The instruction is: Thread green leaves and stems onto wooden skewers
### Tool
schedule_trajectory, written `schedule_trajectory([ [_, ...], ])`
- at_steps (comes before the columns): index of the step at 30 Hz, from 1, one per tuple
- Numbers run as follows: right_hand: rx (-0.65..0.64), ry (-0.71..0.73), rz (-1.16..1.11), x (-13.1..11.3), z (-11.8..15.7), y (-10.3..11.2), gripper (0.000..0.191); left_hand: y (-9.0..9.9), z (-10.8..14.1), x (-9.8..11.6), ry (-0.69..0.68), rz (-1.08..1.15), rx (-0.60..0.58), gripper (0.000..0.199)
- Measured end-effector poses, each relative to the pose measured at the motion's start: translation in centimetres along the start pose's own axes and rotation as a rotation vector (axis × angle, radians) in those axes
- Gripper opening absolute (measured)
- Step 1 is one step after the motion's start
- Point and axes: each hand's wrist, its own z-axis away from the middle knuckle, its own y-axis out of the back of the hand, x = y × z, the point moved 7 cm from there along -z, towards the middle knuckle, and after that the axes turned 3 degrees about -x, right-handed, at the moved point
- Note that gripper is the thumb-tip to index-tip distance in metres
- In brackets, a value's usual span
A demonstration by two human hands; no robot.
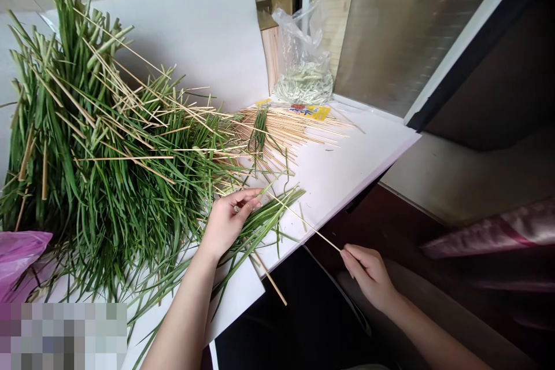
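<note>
My right hand (pixel 368 274) pinches the lower end of a thin wooden skewer (pixel 312 228), out past the table's front edge. The skewer slants up and left toward my left hand (pixel 229 217). There the fingers are closed on the end of a green chive stalk (pixel 269 186), close to the skewer's tip; whether the tip is in the stalk I cannot tell. Beneath my left hand lies a loose bunch of chives (pixel 271 214) on the white table (pixel 333 176). Another skewer (pixel 273 283) pokes out over the edge below that hand.
A big heap of chives (pixel 143 185) with skewers strewn through it fills the left. Many skewers (pixel 281 130) lie fanned out behind, beside a yellow wrapper (pixel 318 112). A clear plastic bag (pixel 303 72) stands at the back corner. Pink plastic (pixel 21 257) lies at left.
</note>
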Motion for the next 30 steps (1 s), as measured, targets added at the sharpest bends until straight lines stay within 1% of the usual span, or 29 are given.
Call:
schedule_trajectory([
  [10,-0.010,-0.007,-0.009,-0.09,0.02,-0.05,0.046,0.04,-0.01,0.01,-0.026,0.014,0.029,0.036],
  [18,-0.009,-0.009,-0.012,-0.02,-0.02,0.04,0.048,0.00,0.06,0.63,-0.049,0.002,0.028,0.036],
  [30,-0.009,-0.031,-0.016,-0.06,-0.05,0.04,0.051,-0.23,0.06,0.90,-0.056,-0.040,0.009,0.034],
])
